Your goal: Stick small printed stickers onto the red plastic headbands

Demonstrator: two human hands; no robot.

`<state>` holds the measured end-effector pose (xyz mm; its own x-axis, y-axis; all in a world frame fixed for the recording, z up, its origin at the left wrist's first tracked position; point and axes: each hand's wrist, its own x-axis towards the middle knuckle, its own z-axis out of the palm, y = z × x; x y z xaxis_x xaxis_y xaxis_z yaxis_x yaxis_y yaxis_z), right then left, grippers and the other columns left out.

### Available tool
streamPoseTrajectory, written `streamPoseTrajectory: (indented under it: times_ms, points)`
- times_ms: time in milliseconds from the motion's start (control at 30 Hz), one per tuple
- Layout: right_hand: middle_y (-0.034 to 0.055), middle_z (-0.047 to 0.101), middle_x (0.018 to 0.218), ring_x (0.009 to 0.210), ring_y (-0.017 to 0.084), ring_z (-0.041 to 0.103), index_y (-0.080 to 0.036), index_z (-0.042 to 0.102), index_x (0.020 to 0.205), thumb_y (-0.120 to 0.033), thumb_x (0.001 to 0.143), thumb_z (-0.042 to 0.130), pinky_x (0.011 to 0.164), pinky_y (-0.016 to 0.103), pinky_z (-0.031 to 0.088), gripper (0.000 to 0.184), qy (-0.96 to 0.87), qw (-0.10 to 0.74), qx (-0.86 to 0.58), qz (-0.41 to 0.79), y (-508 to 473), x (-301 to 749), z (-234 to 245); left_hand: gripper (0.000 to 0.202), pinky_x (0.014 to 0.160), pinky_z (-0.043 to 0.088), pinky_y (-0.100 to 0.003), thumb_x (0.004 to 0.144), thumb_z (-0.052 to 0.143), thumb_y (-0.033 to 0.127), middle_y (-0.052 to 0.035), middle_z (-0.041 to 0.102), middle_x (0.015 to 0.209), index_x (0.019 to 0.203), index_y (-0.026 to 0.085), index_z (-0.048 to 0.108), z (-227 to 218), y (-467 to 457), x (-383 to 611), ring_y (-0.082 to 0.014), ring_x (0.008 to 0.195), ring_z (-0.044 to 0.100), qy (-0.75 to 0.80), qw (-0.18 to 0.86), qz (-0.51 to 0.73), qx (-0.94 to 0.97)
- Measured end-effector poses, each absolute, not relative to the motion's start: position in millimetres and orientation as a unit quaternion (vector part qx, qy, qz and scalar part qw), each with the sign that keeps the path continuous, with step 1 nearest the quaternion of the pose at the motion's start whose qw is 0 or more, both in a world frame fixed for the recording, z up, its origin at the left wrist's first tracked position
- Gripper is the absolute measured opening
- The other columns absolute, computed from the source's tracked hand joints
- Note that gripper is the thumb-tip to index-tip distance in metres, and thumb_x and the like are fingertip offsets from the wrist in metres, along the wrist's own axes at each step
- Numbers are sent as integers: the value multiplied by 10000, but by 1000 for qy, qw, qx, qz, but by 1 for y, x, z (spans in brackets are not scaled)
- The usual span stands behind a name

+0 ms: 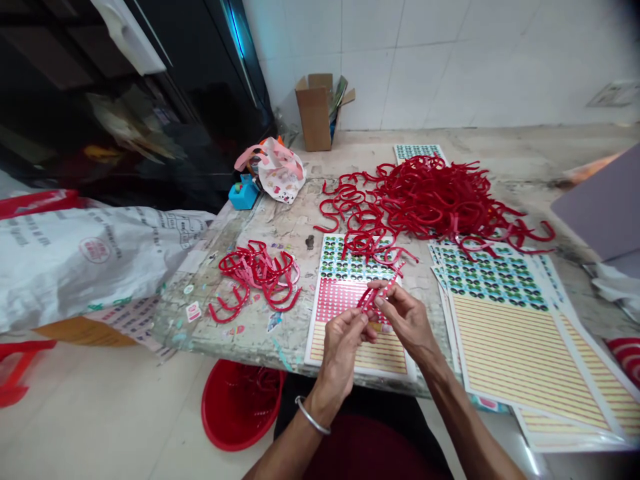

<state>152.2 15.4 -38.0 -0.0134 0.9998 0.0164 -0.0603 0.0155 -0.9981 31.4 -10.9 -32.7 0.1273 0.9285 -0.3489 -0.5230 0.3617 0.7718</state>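
My left hand (343,347) and my right hand (406,319) meet over a sticker sheet (350,333) at the table's front edge. Both pinch one red plastic hairband (380,287), which points up and to the right from my fingers. My left wrist wears a silver bangle. A large tangled heap of red hairbands (435,197) lies beyond my hands. To the left rests a smaller pile of red hairbands (260,273).
More sticker sheets (525,347) are stacked at the right. A cardboard box (316,110) stands by the tiled wall, with a blue toy (244,193) and a printed bag (277,170) nearby. A red basket (239,403) sits on the floor below; a white sack (85,257) lies left.
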Motion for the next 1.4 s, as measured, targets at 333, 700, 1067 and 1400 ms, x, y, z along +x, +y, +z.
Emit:
streamPoseTrajectory:
  times_ms: [333, 700, 1067, 1400]
  points:
    - [60, 557, 1085, 626, 101, 554, -191, 536, 777, -374, 772, 599, 581, 260, 520, 194, -490, 525, -479, 505, 15, 151, -47, 159, 612, 418, -232, 733, 642, 283, -4, 576, 625, 759, 127, 635, -36, -13, 31, -103, 585, 536, 421, 709, 506, 252]
    - [61, 541, 1058, 607, 96, 566, -193, 525, 802, -325, 816, 550, 576, 256, 508, 136, -521, 519, -489, 470, 12, 148, -48, 148, 615, 420, -228, 752, 624, 268, -24, 620, 710, 776, 123, 641, -34, -13, 32, -89, 582, 534, 416, 716, 502, 248]
    - [62, 540, 1021, 624, 99, 557, -189, 526, 789, -312, 821, 540, 566, 244, 510, 127, -538, 520, -495, 442, 9, 147, -48, 145, 609, 416, -222, 784, 597, 256, -48, 640, 777, 788, 118, 639, -37, -15, 32, -82, 588, 528, 417, 715, 499, 257]
    - [54, 597, 905, 741, 127, 577, -184, 510, 740, -218, 828, 529, 579, 215, 505, 96, -586, 525, -518, 337, 5, 142, -58, 186, 570, 407, -221, 771, 596, 270, -13, 584, 640, 672, 113, 608, -49, -14, 35, -84, 539, 507, 476, 653, 525, 266]
